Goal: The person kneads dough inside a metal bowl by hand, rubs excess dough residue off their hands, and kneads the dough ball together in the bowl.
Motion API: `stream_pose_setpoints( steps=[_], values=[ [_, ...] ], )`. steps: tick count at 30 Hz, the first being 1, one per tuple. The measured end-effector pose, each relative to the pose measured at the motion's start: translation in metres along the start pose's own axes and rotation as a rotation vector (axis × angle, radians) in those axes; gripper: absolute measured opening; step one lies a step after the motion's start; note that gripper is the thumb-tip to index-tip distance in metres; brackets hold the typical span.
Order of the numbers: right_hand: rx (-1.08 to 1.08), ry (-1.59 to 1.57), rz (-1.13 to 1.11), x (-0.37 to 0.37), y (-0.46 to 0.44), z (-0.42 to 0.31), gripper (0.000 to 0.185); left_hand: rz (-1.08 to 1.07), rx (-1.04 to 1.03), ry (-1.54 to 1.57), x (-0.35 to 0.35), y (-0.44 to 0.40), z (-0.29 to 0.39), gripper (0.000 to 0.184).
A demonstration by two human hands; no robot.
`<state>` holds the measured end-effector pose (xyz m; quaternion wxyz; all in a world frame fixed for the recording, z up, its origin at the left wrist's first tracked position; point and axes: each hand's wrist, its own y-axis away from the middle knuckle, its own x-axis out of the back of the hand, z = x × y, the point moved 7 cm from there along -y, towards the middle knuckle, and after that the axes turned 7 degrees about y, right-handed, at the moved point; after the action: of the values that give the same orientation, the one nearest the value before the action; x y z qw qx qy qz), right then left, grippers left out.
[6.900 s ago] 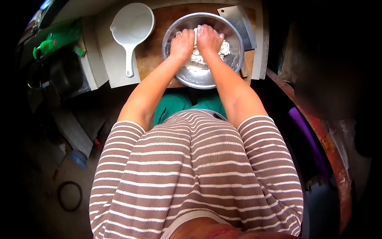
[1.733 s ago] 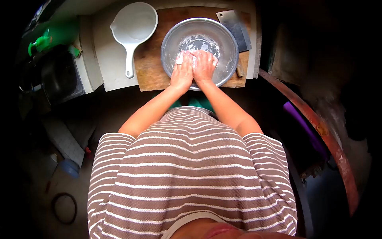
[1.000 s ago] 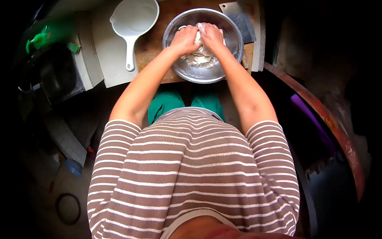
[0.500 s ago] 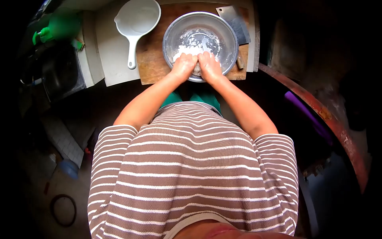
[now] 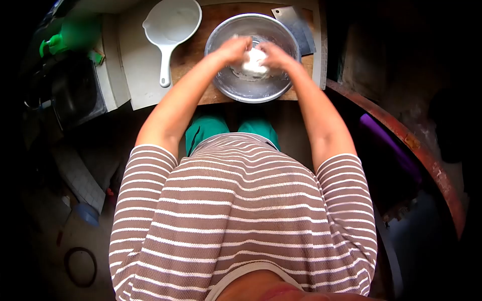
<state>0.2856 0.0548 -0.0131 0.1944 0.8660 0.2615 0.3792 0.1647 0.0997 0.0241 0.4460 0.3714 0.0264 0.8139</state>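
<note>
a counter runs along the far side of the room, with a wooden board on top of it.

there are two hands, both inside the bowl, and one white lump of dough sits low in it between them. from the left hand the dough is to the right and a little toward the body. from the right hand it is to the left. the hands look about as near to it as each other. the dough looks roundish, so i can't tell which way is its long way.

the left fingers are curled by one edge and the right fingers bend over the other, but they are blurry, so i can't tell if they squeeze it.

next comes one shiny bowl on one board. to its left is one white pan, its handle pointing to the body. to its right is one big knife, partly behind the rim. one green bottle is far left.
</note>
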Motion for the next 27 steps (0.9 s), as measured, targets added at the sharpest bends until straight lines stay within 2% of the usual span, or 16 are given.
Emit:
stream_pose_setpoints(
  steps=[1,3,4,5,8,9,11,13,15,17,19,21,23,25,26,27],
  values=[
    [0.007,-0.097,-0.063,0.009,0.000,0.008,0.053,0.075,-0.042,0.103,0.020,-0.001,0.006,0.017],
    [0.003,-0.349,0.140,0.030,0.009,0.021,0.052,0.391,-0.133,0.296,0.058,0.012,0.011,0.015],
    [-0.004,-0.371,0.237,0.035,0.014,0.023,0.065,0.566,-0.195,0.324,0.061,0.021,0.003,0.015],
    [-0.001,-0.369,0.240,0.032,0.016,0.022,0.065,0.569,-0.199,0.321,0.052,0.026,0.002,0.015],
    [-0.081,-0.304,0.346,0.011,0.018,0.039,0.088,0.733,-0.073,0.335,0.019,0.049,-0.023,0.016],
    [-0.080,-0.304,0.347,0.001,0.020,0.038,0.088,0.679,0.017,0.349,0.003,0.054,-0.026,0.017],
    [-0.299,-0.515,0.440,-0.010,0.029,0.043,0.088,0.624,-0.155,0.049,-0.012,0.069,0.003,0.019],
    [-0.331,-0.559,0.374,-0.013,0.047,0.019,0.078,0.531,-0.260,-0.082,-0.017,0.080,0.034,0.021],
    [-0.276,-0.139,0.584,-0.004,0.058,0.014,0.064,0.472,-0.268,-0.171,-0.019,0.087,0.049,0.022],
    [-0.112,-0.178,0.785,0.006,0.069,0.003,0.052,0.370,-0.369,-0.325,-0.027,0.090,0.061,0.021],
    [-0.153,-0.256,0.764,0.005,0.079,-0.017,0.047,0.344,-0.397,-0.423,-0.026,0.095,0.072,0.015],
    [0.115,-0.179,0.934,0.013,0.089,-0.046,0.049,0.252,-0.539,-0.483,-0.033,0.098,0.082,0.014],
    [0.141,-0.307,0.727,0.014,0.089,-0.076,0.045,0.240,-0.597,-0.461,-0.036,0.098,0.085,0.013],
    [0.247,-0.333,0.617,-0.001,0.074,-0.073,0.036,0.241,-0.604,-0.570,-0.038,0.101,0.091,0.021],
    [0.249,-0.333,0.622,0.000,0.068,-0.065,0.036,0.106,-0.532,-0.534,-0.040,0.099,0.085,0.021],
    [0.080,-0.512,0.574,-0.002,0.061,-0.045,0.030,0.107,-0.532,-0.538,-0.036,0.102,0.088,0.021]
  ],
)
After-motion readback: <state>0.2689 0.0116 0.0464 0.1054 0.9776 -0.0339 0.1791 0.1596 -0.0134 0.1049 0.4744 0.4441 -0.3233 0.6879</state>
